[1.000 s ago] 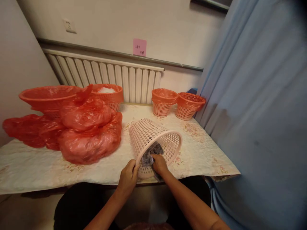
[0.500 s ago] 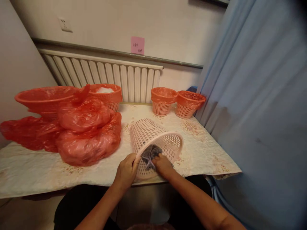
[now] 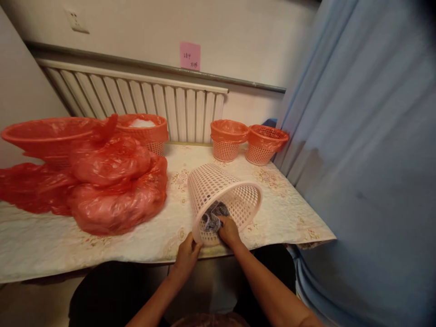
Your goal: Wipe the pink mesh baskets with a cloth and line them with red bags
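Observation:
A pale pink perforated plastic wastebasket lies on its side on the table, its mouth turned toward me and to the right. My left hand pinches the lower left of its rim. Inside the mouth, my right hand is closed on a crumpled dark grey cloth, which touches the basket's inner wall. Some of the right fingers are hidden by the cloth.
A heap of red plastic bags fills the table's left side, before bag-lined baskets. Two more lined baskets stand at the back right. A blue curtain hangs along the right edge of the floral tablecloth.
My left hand has slid down the rim toward its lower edge. The right hand and the cloth have shifted slightly inside the basket, which has turned a little. The view has tilted slightly.

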Action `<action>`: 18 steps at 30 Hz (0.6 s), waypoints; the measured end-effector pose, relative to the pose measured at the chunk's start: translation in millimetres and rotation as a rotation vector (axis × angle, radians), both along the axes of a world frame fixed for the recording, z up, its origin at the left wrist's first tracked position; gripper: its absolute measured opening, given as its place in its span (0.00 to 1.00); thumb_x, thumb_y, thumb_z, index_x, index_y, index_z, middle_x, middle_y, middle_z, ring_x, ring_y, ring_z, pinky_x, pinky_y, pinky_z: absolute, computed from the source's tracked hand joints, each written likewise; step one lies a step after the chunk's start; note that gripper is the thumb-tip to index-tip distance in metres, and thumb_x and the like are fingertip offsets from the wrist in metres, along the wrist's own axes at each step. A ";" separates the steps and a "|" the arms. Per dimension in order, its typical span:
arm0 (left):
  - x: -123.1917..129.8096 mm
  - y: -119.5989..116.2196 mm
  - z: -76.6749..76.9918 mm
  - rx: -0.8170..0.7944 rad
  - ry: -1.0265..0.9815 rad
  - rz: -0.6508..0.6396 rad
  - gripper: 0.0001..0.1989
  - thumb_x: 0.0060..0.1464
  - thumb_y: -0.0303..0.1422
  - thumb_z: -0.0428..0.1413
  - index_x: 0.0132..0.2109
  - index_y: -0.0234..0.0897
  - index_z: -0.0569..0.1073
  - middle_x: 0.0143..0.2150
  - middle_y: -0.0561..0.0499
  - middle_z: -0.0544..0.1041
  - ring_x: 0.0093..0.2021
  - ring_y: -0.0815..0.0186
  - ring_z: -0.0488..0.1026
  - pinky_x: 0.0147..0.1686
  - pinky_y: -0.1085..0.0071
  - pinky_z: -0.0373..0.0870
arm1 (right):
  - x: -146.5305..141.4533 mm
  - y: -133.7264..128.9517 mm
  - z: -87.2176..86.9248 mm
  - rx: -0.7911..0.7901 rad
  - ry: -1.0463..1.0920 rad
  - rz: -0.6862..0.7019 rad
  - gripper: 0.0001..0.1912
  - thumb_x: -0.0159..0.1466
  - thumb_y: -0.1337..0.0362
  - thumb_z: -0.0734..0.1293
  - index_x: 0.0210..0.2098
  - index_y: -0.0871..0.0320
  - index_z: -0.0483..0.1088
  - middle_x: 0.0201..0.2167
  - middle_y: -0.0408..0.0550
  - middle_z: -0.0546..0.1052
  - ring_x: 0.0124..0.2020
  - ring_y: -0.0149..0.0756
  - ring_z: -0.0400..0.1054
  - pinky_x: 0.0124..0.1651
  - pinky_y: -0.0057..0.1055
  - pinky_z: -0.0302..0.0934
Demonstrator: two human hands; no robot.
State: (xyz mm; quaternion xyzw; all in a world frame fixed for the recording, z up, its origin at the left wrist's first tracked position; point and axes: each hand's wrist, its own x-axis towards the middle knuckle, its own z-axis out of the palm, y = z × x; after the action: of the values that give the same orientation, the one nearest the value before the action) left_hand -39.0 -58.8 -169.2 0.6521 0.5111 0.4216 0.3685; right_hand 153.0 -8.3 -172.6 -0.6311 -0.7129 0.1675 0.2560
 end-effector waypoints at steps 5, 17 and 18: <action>-7.4 -6.6 -1.0 0.005 -0.018 0.026 0.11 0.52 0.36 0.52 0.42 0.36 0.70 0.34 0.49 0.77 0.35 0.60 0.74 0.37 0.65 0.70 | -43.7 -4.3 1.4 -0.009 0.162 0.046 0.18 0.64 0.68 0.57 0.49 0.58 0.72 0.39 0.45 0.80 0.38 0.33 0.74 0.37 0.24 0.64; -33.0 -12.6 50.1 0.180 0.216 0.054 0.06 0.59 0.36 0.48 0.35 0.41 0.64 0.27 0.56 0.66 0.27 0.65 0.67 0.29 0.71 0.62 | 5.4 -1.0 7.6 -0.071 -0.006 0.225 0.08 0.60 0.70 0.63 0.33 0.57 0.75 0.36 0.52 0.77 0.48 0.44 0.64 0.55 0.37 0.56; -31.2 -12.0 52.8 0.170 0.231 0.028 0.06 0.59 0.36 0.47 0.35 0.41 0.64 0.27 0.56 0.66 0.28 0.65 0.67 0.30 0.70 0.62 | 14.5 2.2 8.5 -0.079 0.000 0.200 0.08 0.60 0.69 0.63 0.32 0.57 0.74 0.37 0.53 0.77 0.49 0.45 0.64 0.56 0.39 0.54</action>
State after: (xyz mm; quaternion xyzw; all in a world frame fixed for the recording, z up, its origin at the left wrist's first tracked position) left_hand -70.2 -70.8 -116.4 0.7179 0.5217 0.3907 0.2446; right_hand 167.5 -6.1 -164.0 -0.5664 -0.7651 0.2202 0.2128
